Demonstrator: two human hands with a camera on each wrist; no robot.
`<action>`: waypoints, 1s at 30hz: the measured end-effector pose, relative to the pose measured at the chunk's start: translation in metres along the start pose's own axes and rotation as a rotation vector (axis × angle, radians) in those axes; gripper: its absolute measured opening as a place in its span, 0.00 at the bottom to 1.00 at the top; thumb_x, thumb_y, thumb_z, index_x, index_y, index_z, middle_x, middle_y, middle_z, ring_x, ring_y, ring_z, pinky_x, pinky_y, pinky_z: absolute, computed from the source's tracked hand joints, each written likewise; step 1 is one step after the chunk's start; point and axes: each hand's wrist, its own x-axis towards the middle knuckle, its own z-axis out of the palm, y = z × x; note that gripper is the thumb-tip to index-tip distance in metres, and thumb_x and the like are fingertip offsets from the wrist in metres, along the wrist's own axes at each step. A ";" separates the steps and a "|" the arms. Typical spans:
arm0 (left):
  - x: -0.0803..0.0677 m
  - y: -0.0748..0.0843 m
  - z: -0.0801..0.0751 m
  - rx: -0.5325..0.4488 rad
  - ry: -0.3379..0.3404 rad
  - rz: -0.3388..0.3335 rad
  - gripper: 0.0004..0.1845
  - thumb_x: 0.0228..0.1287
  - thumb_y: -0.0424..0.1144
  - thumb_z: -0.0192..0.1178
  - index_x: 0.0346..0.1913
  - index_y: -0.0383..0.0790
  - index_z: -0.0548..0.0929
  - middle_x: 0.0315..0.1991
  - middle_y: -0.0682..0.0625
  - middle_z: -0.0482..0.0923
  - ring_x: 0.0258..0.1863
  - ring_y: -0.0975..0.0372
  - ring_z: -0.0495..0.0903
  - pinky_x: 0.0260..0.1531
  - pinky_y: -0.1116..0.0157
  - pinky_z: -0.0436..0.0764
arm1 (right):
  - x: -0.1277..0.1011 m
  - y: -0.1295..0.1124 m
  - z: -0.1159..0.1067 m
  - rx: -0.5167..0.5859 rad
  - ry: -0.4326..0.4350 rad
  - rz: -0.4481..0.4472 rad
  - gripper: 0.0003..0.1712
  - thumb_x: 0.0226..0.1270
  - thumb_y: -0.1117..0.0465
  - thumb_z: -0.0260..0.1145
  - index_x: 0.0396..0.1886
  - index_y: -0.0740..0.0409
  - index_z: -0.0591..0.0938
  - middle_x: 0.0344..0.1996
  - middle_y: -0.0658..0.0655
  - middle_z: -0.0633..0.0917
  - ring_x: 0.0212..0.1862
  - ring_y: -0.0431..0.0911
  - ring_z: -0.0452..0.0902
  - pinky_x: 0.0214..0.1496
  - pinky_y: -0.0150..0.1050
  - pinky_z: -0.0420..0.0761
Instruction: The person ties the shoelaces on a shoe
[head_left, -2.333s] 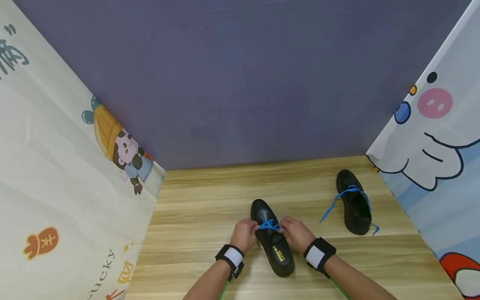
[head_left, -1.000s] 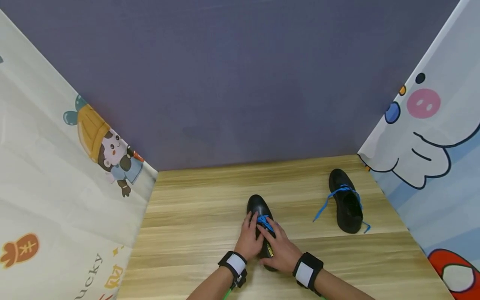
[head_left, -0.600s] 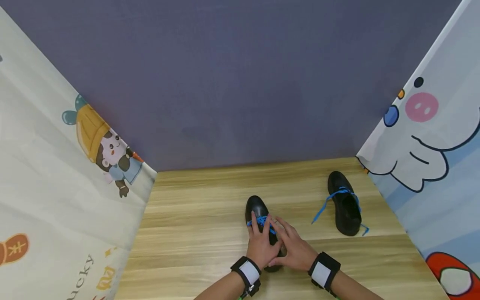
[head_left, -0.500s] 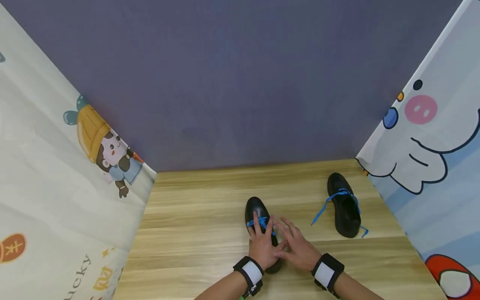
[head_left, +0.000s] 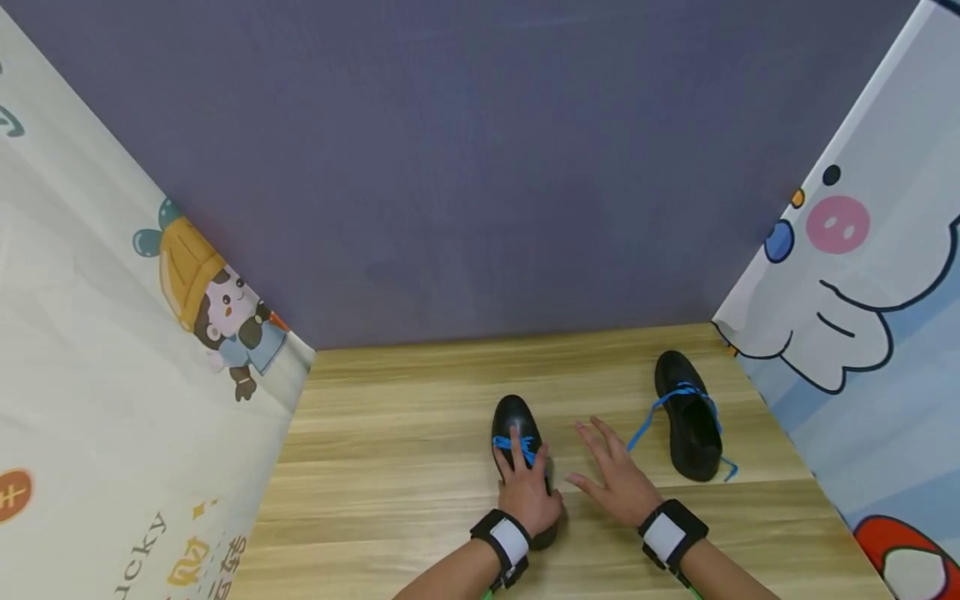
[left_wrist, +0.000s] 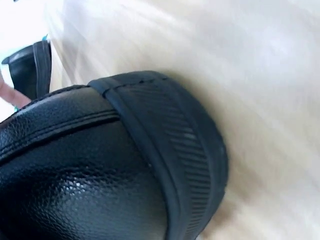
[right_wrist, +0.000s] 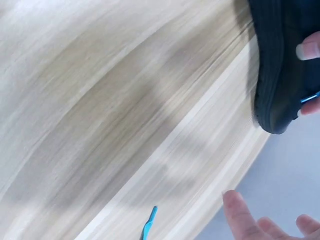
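My left hand (head_left: pixel 527 496) lies over a black shoe (head_left: pixel 513 412), fingers spread, fingertips at its blue lace (head_left: pixel 502 443). The palm covers most of this shoe's opening. Filling much of the left wrist view is the shoe's black heel (left_wrist: pixel 80 185). My right hand (head_left: pixel 622 483) is apart from that shoe, in the gap between the two shoes, fingers spread and holding nothing. In the right wrist view, left-hand fingers overlap the shoe's side (right_wrist: pixel 270 95). The second black shoe (head_left: pixel 693 442) stands to the right, its blue lace (head_left: pixel 651 418) trailing loose at both sides.
Both shoes stand on a wood-grain surface (head_left: pixel 390 433). A dark blue-grey panel (head_left: pixel 480 167) rises behind it. White printed sheets flank it, the left sheet (head_left: pixel 82 333) with a hatted figure, the right sheet (head_left: pixel 885 275) with a pig nose.
Both hands first pinched the blue lace, then let go and spread over the shoe. My right hand has since moved off to the right; the left has stayed on the shoe.
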 end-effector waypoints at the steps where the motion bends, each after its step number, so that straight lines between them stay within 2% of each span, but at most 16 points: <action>1: 0.002 -0.002 0.000 -0.002 -0.004 0.004 0.35 0.52 0.41 0.73 0.66 0.45 0.76 0.78 0.33 0.46 0.69 0.25 0.51 0.38 0.36 0.80 | 0.000 0.002 0.000 -0.009 0.000 0.014 0.50 0.67 0.45 0.70 0.81 0.47 0.54 0.74 0.71 0.57 0.66 0.72 0.66 0.52 0.65 0.78; 6: 0.019 -0.015 0.000 0.005 -0.025 0.021 0.36 0.51 0.42 0.71 0.67 0.47 0.75 0.78 0.34 0.45 0.70 0.25 0.49 0.38 0.38 0.82 | 0.000 0.011 0.001 -0.040 0.029 0.056 0.49 0.66 0.44 0.70 0.80 0.48 0.56 0.73 0.71 0.57 0.66 0.73 0.65 0.50 0.65 0.78; 14: 0.047 -0.033 -0.010 0.012 -0.096 0.034 0.36 0.53 0.42 0.69 0.69 0.47 0.74 0.78 0.32 0.44 0.70 0.25 0.48 0.38 0.43 0.83 | -0.001 0.015 0.001 -0.035 0.039 0.075 0.47 0.67 0.46 0.70 0.78 0.53 0.59 0.73 0.71 0.57 0.67 0.72 0.60 0.51 0.66 0.77; 17: 0.059 -0.042 -0.011 0.016 -0.108 0.037 0.37 0.54 0.43 0.69 0.69 0.48 0.73 0.78 0.33 0.43 0.70 0.24 0.47 0.36 0.47 0.84 | 0.000 0.016 0.001 -0.042 0.048 0.074 0.46 0.67 0.46 0.70 0.78 0.53 0.60 0.72 0.71 0.58 0.67 0.72 0.61 0.50 0.66 0.77; 22: 0.078 -0.055 -0.013 -0.001 -0.119 0.015 0.37 0.54 0.43 0.69 0.70 0.49 0.72 0.79 0.34 0.42 0.71 0.25 0.45 0.36 0.48 0.84 | 0.001 0.020 0.003 -0.054 0.083 0.054 0.46 0.67 0.48 0.70 0.78 0.54 0.60 0.70 0.72 0.61 0.65 0.73 0.62 0.49 0.67 0.77; 30: 0.102 -0.062 -0.020 0.001 -0.181 -0.003 0.38 0.56 0.43 0.68 0.71 0.51 0.70 0.79 0.35 0.39 0.72 0.26 0.42 0.29 0.58 0.83 | 0.004 0.023 0.005 -0.054 0.080 0.060 0.46 0.67 0.48 0.70 0.78 0.54 0.60 0.69 0.73 0.62 0.63 0.72 0.64 0.47 0.66 0.78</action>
